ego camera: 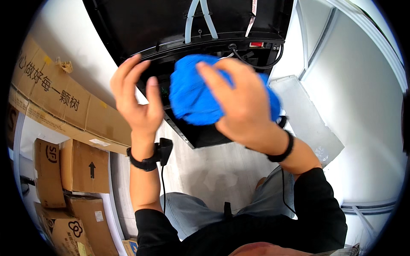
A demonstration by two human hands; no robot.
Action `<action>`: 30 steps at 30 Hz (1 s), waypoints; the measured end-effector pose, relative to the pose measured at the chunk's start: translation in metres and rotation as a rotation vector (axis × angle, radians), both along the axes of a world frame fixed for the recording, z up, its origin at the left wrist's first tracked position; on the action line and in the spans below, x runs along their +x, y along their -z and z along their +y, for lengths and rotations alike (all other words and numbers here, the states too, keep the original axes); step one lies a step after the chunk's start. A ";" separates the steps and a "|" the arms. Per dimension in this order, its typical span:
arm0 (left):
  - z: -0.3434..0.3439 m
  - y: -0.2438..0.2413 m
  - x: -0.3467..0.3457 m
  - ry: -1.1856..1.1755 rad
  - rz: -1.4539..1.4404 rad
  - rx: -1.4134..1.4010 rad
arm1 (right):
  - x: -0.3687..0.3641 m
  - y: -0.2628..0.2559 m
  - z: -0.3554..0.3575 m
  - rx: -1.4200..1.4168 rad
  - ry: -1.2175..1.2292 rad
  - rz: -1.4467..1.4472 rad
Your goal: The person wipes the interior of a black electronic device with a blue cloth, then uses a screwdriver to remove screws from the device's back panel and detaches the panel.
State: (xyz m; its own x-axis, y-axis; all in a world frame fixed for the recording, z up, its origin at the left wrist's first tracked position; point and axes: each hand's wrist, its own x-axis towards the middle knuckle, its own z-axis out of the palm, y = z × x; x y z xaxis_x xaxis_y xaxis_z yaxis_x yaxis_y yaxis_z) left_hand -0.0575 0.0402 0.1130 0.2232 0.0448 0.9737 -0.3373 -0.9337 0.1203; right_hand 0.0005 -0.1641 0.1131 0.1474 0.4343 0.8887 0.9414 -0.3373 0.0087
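Note:
My right hand [245, 102] holds a crumpled blue cloth [195, 92], its edges bunched between the fingers; both look slightly blurred. The cloth is in front of the opened black machine cabinet [205, 137] and hides much of the inside. To the left, my left hand [136, 96] is raised with fingers apart and nothing in it, by the cabinet's left edge. Above the cloth, two translucent tubes [189, 25] run down into the cabinet. A red rocker switch [256, 44] and a black power cord [261, 66] show at its upper right.
A pale metal panel [306, 115] leans by the white wall on the right. Long cardboard cartons [70, 96] stand along the left, with smaller cardboard boxes [89, 166] on shelving below. Black wrist-worn devices [165, 152] trail cables. A wet-looking patch [221, 179] marks the floor.

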 end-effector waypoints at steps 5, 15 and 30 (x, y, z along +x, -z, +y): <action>0.042 0.004 -0.016 -0.020 0.164 -0.071 | 0.013 0.026 0.067 0.278 0.067 0.120; 0.073 -0.009 -0.025 0.193 0.309 -0.001 | -0.031 0.028 0.145 0.245 0.006 0.228; 0.084 -0.022 -0.018 0.391 0.306 -0.012 | -0.032 0.030 0.135 0.240 0.185 0.263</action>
